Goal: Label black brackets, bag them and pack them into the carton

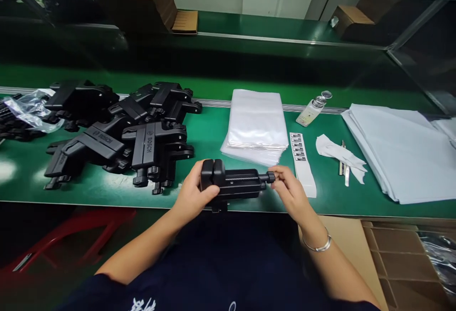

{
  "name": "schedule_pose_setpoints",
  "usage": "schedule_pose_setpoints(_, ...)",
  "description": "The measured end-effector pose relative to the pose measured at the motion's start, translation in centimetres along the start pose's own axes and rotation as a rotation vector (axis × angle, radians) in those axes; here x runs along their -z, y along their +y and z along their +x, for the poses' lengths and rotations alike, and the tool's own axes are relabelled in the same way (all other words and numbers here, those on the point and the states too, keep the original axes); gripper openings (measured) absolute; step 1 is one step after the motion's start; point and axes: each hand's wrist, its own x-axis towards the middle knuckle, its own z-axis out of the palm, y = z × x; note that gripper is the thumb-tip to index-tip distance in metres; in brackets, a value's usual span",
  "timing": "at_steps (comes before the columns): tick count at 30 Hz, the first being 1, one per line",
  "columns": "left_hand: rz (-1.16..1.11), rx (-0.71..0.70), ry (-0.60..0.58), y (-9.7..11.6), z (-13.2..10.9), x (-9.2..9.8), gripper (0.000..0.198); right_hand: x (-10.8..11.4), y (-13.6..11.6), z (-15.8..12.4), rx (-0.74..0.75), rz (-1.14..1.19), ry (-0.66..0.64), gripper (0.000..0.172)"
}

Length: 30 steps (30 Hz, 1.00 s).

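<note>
Your left hand (194, 194) is closed around the thick end of the black clamp (235, 183), held level over the near edge of the green bench (210, 130), while your right hand (290, 190) pinches its end knob (270, 176) with the fingertips. From it, the pile of matching clamps (142, 135) (some marked BOSCH) lies at ten o'clock, the stack of clear bags (256, 123) at twelve, and the label strip (302, 161) at two.

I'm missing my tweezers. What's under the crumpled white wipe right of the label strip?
Thin metal strips lie under the wipe, ends sticking out above and below it. Their middles are covered, so whether they are tweezers cannot be told.
</note>
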Motion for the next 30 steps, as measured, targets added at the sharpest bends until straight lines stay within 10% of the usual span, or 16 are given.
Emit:
schedule_pose_setpoints(7,0.106,-0.172,-0.084,0.5,-0.4,0.0,0.057,0.2,0.4,0.4,-0.093,0.189,-0.097,0.038)
schedule_pose_setpoints(19,-0.366,0.274,0.003,0.0,0.5,-1.4,0.057,0.4,-0.9,-0.6,0.069,-0.131,0.035,0.026)
schedule_pose_setpoints(30,-0.392,0.223,0.021,0.1,0.9,-2.1,0.058,-0.3,0.4,-0.2,-0.132,0.141,0.059,0.037)
